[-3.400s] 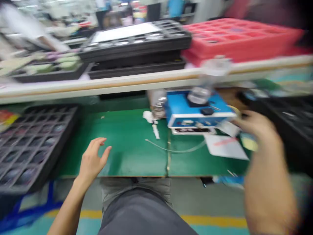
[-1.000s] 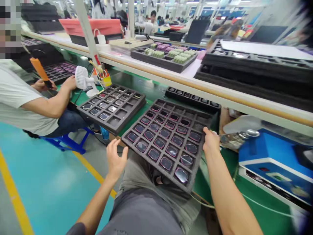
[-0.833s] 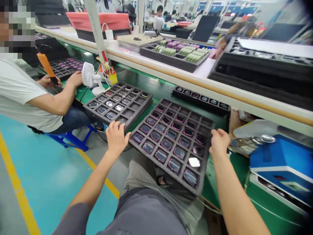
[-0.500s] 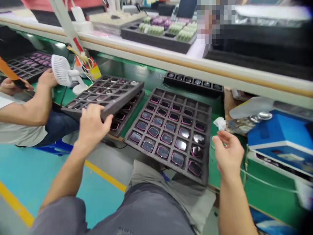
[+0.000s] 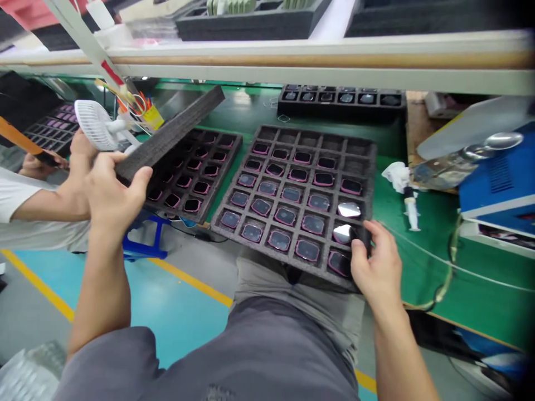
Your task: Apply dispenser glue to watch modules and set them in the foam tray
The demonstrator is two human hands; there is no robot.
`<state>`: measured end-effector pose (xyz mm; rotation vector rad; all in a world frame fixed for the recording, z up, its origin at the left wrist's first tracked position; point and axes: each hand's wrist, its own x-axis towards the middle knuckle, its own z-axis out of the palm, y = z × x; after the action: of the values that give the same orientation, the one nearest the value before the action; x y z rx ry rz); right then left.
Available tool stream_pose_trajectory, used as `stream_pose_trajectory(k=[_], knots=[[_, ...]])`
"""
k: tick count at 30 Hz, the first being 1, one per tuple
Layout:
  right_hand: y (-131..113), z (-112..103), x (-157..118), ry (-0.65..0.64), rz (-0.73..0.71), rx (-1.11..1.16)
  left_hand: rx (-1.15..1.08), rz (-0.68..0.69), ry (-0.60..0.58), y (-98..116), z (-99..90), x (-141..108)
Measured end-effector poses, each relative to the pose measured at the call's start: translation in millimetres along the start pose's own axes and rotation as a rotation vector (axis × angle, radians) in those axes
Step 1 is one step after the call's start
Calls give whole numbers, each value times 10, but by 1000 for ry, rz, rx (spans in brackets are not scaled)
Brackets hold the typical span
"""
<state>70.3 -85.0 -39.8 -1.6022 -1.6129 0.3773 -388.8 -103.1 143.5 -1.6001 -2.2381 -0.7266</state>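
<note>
My left hand [image 5: 115, 192] grips the near end of a dark foam tray [image 5: 179, 125], with the thumb along its edge. That tray is tipped up steeply and its underside hides its contents. Beneath it lies a second foam tray [image 5: 224, 178] with pink-rimmed, dark-faced pieces in its cells. My right hand [image 5: 378, 264] holds the right edge of a third foam tray [image 5: 276, 256], thumb on top near the front corner. Rounded-rectangular pieces [image 5: 279, 240], like smartwatch cases, fill most of its cells; several cells at the far side and far right are bare.
A white fan [image 5: 94, 123] and a yellow pen holder [image 5: 154, 118] stand at left, near a co-worker's arm [image 5: 54, 195]. Another black tray [image 5: 334, 106] sits behind. At right are a syringe [image 5: 411, 209], white tissue [image 5: 397, 175], metal-topped bottle [image 5: 463, 159] and blue box [image 5: 497, 178]. A shelf [image 5: 292, 75] crosses above.
My left hand has moved left and tipped its tray up much more steeply, exposing more of the tray below. My right hand has come from beside the tissue onto the third tray's edge.
</note>
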Motion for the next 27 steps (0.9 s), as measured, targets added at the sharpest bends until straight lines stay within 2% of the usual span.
stream_pose_trajectory(k=[6,8,10,13,17,20,22,24,27], knots=[[61,51,110,32,-62,-10,-118,111,42,132,763,-759],[79,67,175,49,-81,-18,-138,114,51,116,971,-923],[100,76,250,57,-83,-19,-136,142,74,88,1094,-1000],[139,71,347,44,-78,1,-118,171,103,57,1149,-1012],[203,49,374,32,-78,58,-146,177,115,82,1112,-1032],[233,36,335,21,-20,136,-137,225,186,231,1078,-1057],[218,24,298,7,35,189,-161,307,227,437,1082,-1023],[174,-7,252,14,74,235,-247,426,135,725,1124,-937],[134,-144,157,103,107,272,-321,625,-204,1214,1244,-798]])
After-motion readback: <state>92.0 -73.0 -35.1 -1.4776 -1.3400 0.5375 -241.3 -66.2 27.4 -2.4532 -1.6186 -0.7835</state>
